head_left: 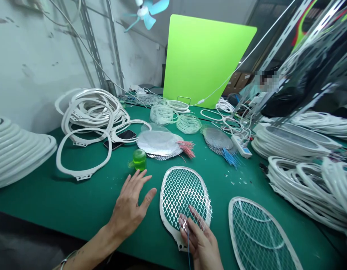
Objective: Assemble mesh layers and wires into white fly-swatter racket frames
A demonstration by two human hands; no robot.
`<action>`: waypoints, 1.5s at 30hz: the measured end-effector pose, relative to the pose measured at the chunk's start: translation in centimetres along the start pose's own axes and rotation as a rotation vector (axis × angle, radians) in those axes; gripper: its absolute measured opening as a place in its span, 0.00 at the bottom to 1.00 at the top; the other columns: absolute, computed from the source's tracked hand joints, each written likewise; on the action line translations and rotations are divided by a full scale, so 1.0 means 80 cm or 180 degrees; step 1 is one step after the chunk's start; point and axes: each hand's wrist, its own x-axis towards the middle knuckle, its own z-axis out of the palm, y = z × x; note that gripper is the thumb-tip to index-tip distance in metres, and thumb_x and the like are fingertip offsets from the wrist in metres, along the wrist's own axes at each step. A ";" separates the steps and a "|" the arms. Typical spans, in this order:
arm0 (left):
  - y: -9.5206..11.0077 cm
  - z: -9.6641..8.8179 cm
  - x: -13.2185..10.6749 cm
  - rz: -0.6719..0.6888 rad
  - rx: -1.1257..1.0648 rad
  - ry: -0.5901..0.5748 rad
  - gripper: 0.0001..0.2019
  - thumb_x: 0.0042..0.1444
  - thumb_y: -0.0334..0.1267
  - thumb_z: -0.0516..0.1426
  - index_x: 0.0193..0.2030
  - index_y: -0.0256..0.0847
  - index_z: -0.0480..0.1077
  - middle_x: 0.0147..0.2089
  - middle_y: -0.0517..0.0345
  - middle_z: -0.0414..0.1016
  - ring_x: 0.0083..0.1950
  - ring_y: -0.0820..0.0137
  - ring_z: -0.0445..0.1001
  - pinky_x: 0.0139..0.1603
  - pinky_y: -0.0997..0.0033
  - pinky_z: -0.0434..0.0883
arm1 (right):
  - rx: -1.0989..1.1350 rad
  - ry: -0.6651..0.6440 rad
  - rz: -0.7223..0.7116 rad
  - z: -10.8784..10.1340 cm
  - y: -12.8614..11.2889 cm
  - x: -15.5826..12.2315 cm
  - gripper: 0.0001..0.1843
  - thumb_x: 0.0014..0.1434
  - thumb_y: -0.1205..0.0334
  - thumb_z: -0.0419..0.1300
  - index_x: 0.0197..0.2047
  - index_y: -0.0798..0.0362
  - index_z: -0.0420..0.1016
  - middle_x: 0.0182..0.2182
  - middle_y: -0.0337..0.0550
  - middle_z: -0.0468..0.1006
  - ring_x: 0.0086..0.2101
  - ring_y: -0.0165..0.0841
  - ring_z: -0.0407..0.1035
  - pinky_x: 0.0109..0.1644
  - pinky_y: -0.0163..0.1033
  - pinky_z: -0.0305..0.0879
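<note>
A white oval frame (161,202) lies flat on a green surface (151,240), its narrow, holed tab toward the viewer. Silver diamond-patterned mesh (184,191) covers its opening, overlapping the right rim. A thin blue wire (189,249) runs downward from the mesh's near end. Beyond, leftward, stands a small translucent green jar (139,160).

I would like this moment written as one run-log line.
left hand: open, near green jar | right hand: holding mesh with blue wire | mesh: over white frame

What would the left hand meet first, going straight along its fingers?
Most likely the green container, just ahead of the left hand; whether they already touch is unclear from this view.
</note>
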 end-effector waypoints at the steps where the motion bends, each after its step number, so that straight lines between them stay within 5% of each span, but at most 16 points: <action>1: 0.000 0.002 0.001 0.0025 -0.0034 -0.0026 0.23 0.65 0.54 0.48 0.62 0.48 0.63 0.69 0.57 0.58 0.72 0.57 0.50 0.70 0.42 0.50 | 0.0023 0.0014 0.0009 -0.001 0.002 0.001 0.55 0.35 0.54 0.76 0.64 0.56 0.59 0.37 0.47 0.83 0.43 0.41 0.76 0.40 0.35 0.75; 8: 0.002 0.010 0.008 0.0128 -0.0223 -0.0319 0.20 0.65 0.53 0.48 0.57 0.47 0.68 0.64 0.56 0.66 0.69 0.56 0.56 0.69 0.43 0.54 | 0.0140 0.0092 0.0013 -0.001 0.010 0.011 0.53 0.34 0.53 0.77 0.61 0.57 0.61 0.37 0.48 0.83 0.44 0.42 0.76 0.41 0.35 0.75; 12: 0.022 0.017 0.020 0.0415 -0.0517 -0.1084 0.19 0.65 0.52 0.49 0.55 0.47 0.71 0.61 0.57 0.70 0.68 0.59 0.60 0.67 0.51 0.60 | 0.0199 0.0043 0.0143 -0.004 0.012 0.017 0.50 0.33 0.57 0.77 0.58 0.56 0.62 0.36 0.47 0.83 0.43 0.42 0.76 0.43 0.37 0.75; 15: 0.044 0.031 0.036 0.0972 -0.0578 -0.1744 0.27 0.66 0.55 0.45 0.67 0.47 0.59 0.71 0.56 0.54 0.72 0.57 0.48 0.70 0.50 0.54 | 0.0223 0.0046 0.0157 -0.005 0.012 0.019 0.45 0.34 0.58 0.77 0.54 0.57 0.65 0.34 0.45 0.83 0.42 0.41 0.77 0.44 0.38 0.76; 17: 0.054 0.045 0.046 0.1126 -0.0331 -0.1870 0.32 0.66 0.57 0.41 0.71 0.44 0.49 0.74 0.53 0.39 0.74 0.53 0.35 0.71 0.44 0.46 | 0.0243 0.0041 0.0169 -0.004 0.012 0.019 0.42 0.35 0.58 0.77 0.53 0.56 0.66 0.34 0.45 0.83 0.42 0.42 0.77 0.44 0.38 0.76; 20: 0.059 0.069 0.053 0.0928 0.0028 -0.1886 0.35 0.66 0.60 0.37 0.72 0.41 0.45 0.74 0.47 0.32 0.73 0.48 0.27 0.69 0.38 0.42 | 0.0257 0.0087 0.0255 -0.004 0.012 0.020 0.40 0.36 0.59 0.76 0.52 0.55 0.66 0.34 0.44 0.83 0.42 0.42 0.77 0.45 0.40 0.76; 25: 0.056 0.095 0.046 0.0968 0.0357 -0.1716 0.35 0.65 0.60 0.38 0.71 0.41 0.49 0.74 0.45 0.37 0.73 0.46 0.30 0.69 0.39 0.46 | 0.0326 0.0138 0.0247 -0.005 0.012 0.023 0.40 0.34 0.61 0.77 0.50 0.56 0.65 0.31 0.43 0.83 0.41 0.43 0.77 0.44 0.40 0.77; 29: 0.053 0.103 0.043 0.1136 0.0513 -0.1398 0.31 0.67 0.55 0.42 0.71 0.42 0.52 0.73 0.47 0.40 0.73 0.47 0.33 0.69 0.42 0.46 | 0.0309 0.0179 0.0269 -0.002 0.009 0.018 0.40 0.33 0.60 0.77 0.49 0.56 0.66 0.32 0.44 0.83 0.41 0.44 0.77 0.46 0.42 0.77; 37: 0.055 0.113 0.048 0.1325 0.1106 -0.1546 0.28 0.68 0.46 0.44 0.71 0.36 0.49 0.72 0.35 0.42 0.72 0.43 0.37 0.67 0.41 0.51 | 0.0263 -0.0021 0.0404 -0.001 -0.004 0.007 0.37 0.31 0.56 0.77 0.45 0.57 0.71 0.38 0.50 0.83 0.45 0.45 0.75 0.51 0.44 0.73; 42: 0.050 0.117 0.046 0.1505 0.1456 -0.1329 0.26 0.68 0.42 0.45 0.71 0.37 0.51 0.71 0.32 0.46 0.71 0.42 0.43 0.65 0.43 0.55 | -0.0195 -0.0426 0.0397 -0.032 -0.012 -0.024 0.33 0.36 0.52 0.76 0.45 0.59 0.76 0.45 0.54 0.80 0.51 0.44 0.71 0.57 0.42 0.67; 45: 0.047 0.112 0.045 0.1626 0.1503 -0.1296 0.26 0.69 0.41 0.45 0.70 0.37 0.51 0.71 0.32 0.47 0.71 0.43 0.45 0.66 0.45 0.55 | -0.1019 -0.0642 0.0504 -0.063 -0.025 -0.049 0.35 0.42 0.45 0.72 0.48 0.57 0.77 0.44 0.54 0.81 0.47 0.43 0.74 0.52 0.42 0.70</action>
